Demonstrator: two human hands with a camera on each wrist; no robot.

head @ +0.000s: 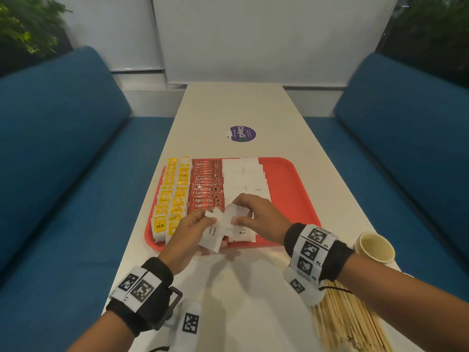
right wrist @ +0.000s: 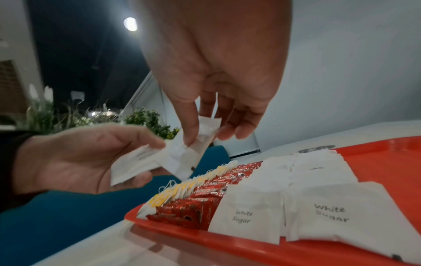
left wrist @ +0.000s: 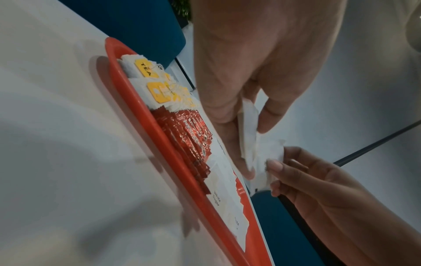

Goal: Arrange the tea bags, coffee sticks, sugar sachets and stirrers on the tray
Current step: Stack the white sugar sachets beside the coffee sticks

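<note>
Held in the left hand (head: 189,228) is a small fan of loose sugar sachets (head: 212,233), fingers curled under them, while the right hand (head: 256,215) pinches one sachet out of that fan just above the near edge of the red tray (head: 302,199). Going left to right across the tray, the yellow tea bags (head: 168,199) stand in two finished rows, the red coffee sticks (head: 205,186) fill the next column, and two columns of white sugar sachets (head: 243,174) reach almost to the near rim; the right part of the tray is bare. Sugar looks nearly done, judging by the few sachets in hand. The wooden stirrers (head: 347,318) lie on the table by the right forearm, untouched, beside a paper cup (head: 375,246); only the head view shows them. Only the right wrist view reads "White Sugar" on the front sachets (right wrist: 248,212)
</note>
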